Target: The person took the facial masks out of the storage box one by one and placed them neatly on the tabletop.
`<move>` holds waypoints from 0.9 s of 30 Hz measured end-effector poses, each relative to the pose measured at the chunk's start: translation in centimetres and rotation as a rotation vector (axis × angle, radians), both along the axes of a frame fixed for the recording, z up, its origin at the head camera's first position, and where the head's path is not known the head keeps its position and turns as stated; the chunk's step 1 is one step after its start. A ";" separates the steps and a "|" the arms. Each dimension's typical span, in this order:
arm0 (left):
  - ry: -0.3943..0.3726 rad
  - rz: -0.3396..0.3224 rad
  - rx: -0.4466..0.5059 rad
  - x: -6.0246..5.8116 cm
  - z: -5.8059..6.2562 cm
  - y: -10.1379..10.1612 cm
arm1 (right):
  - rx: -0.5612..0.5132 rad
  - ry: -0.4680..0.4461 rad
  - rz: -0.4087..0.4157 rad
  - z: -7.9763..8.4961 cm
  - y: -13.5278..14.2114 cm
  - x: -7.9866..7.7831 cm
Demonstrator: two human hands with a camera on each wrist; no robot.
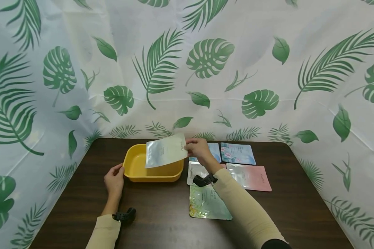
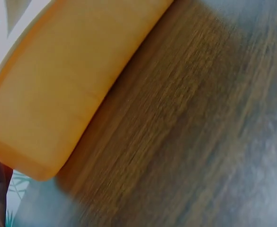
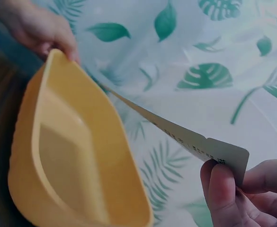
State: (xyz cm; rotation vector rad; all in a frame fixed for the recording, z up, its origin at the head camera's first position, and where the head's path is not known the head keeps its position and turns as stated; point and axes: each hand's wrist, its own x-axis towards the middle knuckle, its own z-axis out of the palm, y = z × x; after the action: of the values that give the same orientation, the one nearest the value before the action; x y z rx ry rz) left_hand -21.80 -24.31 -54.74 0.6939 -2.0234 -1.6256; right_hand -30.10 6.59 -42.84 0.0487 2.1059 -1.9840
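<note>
A pale green and silver-blue sheet mask packet [image 1: 165,151] is held tilted above the yellow plastic bin [image 1: 152,179]. My right hand [image 1: 200,149] pinches its right end between thumb and fingers; in the right wrist view the packet [image 3: 195,142] appears nearly edge-on. At the bin's left end, my left hand [image 1: 114,180] grips the rim near the corner, though the right wrist view shows only part of that hold. The visible part of the bin's floor shows no packet.
Several more packets lie right of the bin: a green floral one [image 1: 205,204], a pink and silver one [image 1: 252,177], a blue floral one [image 1: 238,153], and others partly hidden beneath my right arm. A leaf-print cloth [image 1: 218,114] hangs behind the dark wooden table [image 1: 156,214].
</note>
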 end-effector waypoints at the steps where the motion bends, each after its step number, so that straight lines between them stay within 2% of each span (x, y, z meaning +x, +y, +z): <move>1: 0.000 0.000 -0.004 0.0 0.0 0.1 | -0.005 0.004 -0.001 0.1 0.5 0.0; 9: 0.022 -0.043 -0.008 -0.1 -0.1 -0.2 | -0.018 0.036 -0.002 0.5 4.4 0.2; 15: -0.011 -0.105 -0.034 -0.2 -0.2 -0.6 | -0.003 0.039 0.000 0.7 7.5 1.2; 20: -0.033 -0.097 -0.062 -0.3 0.0 -0.5 | 0.020 0.047 0.008 -0.1 10.6 2.3; 27: -0.026 -0.068 -0.111 -0.3 0.2 -0.3 | 0.028 -0.049 -0.017 -2.0 15.4 4.6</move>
State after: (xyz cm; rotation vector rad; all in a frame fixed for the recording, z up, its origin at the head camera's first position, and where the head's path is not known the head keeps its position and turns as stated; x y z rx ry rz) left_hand -22.08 -24.65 -54.52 0.6157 -2.1586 -1.5347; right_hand -25.49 21.98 -44.84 0.1193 2.1099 -1.9422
